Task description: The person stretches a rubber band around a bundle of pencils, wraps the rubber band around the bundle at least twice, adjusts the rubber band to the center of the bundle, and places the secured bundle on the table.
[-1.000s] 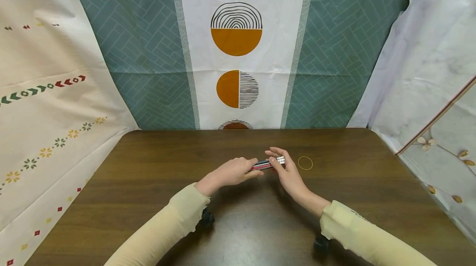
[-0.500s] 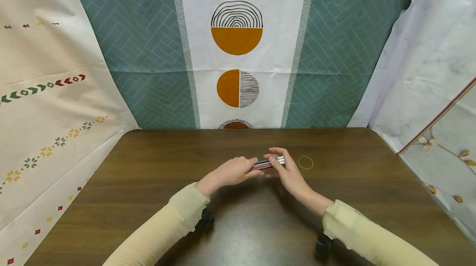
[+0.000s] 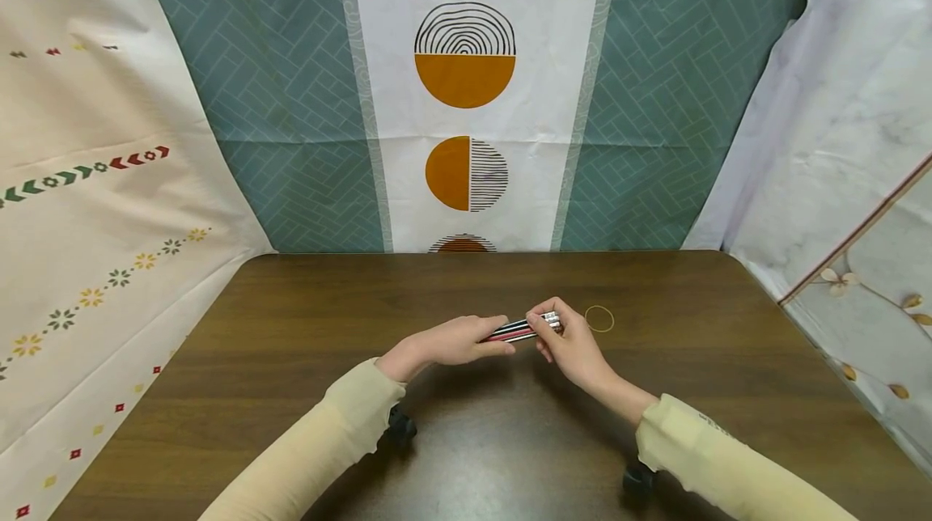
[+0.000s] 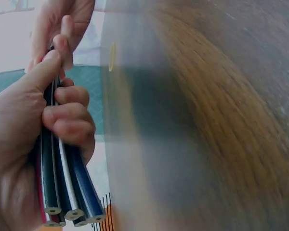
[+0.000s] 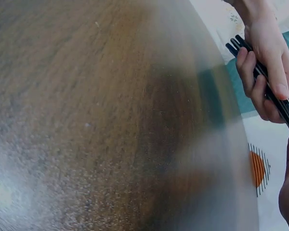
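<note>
A bundle of several pencils (image 3: pixel 513 332), dark, white and red-pink, is held above the table between both hands. My left hand (image 3: pixel 455 340) grips its left part, fingers curled round it in the left wrist view, where flat pencil ends (image 4: pixel 73 214) stick out below the palm. At the bundle's right end, my right hand (image 3: pixel 574 347) pinches the silvery-patterned tips between thumb and fingers. A thin yellow rubber band (image 3: pixel 600 332) lies on the table just right of the right hand. The palm side of the right hand is hidden in the head view.
The brown wooden table (image 3: pixel 291 319) spreads under both hands. A patterned cloth (image 3: pixel 466 100) hangs at its far edge, with further cloths at left and right. Dark wrist devices (image 3: pixel 399 428) sit below the sleeves.
The right fingers, earlier spread loosely around the bundle's end, now close on it. The left fingers have flattened slightly, and the bundle has dipped a little. The rubber band has not moved.
</note>
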A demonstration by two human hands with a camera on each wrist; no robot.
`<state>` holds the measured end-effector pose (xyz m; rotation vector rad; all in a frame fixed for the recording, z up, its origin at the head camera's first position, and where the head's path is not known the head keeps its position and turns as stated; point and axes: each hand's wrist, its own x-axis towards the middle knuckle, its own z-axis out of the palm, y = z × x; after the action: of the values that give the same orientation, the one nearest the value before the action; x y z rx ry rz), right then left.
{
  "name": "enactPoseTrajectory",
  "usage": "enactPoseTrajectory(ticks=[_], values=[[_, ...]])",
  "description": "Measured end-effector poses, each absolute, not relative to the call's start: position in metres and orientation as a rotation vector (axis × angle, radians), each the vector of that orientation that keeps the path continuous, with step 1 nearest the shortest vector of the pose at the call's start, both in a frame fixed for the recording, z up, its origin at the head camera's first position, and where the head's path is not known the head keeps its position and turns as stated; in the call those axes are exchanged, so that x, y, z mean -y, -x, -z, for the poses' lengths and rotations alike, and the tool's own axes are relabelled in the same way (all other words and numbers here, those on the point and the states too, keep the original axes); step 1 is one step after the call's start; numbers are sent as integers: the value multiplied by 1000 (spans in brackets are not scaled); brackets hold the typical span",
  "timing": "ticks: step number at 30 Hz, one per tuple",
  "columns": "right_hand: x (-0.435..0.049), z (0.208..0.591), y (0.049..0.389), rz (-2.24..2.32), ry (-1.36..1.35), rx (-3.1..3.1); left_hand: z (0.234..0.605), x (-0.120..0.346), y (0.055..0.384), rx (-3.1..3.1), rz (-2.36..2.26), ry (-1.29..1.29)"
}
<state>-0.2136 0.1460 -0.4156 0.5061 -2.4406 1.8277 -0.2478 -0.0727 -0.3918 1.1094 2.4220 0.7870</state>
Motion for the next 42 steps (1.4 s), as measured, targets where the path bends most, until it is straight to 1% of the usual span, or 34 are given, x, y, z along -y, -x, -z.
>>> enactPoseTrajectory(ticks=[7, 13, 21, 29, 35, 42], values=[[-144, 414, 210, -1742, -550, 2458, 392, 73, 247, -2218, -919, -1046], [-143, 416, 211, -1760, -487, 2413, 395, 67, 247, -2393, -890, -1123], [-137, 418, 207, -1666, -345, 2375, 395, 59, 240, -2530, -831, -1127], [-140, 417, 209, -1718, -429, 2369, 395, 59, 240, -2579, -794, -1134], [-151, 412, 215, -1736, -539, 2445, 394, 63, 243, -2630, -765, -1118], [-186, 411, 230, -1454, -530, 2549, 400, 70, 247, -2623, -756, -1111]])
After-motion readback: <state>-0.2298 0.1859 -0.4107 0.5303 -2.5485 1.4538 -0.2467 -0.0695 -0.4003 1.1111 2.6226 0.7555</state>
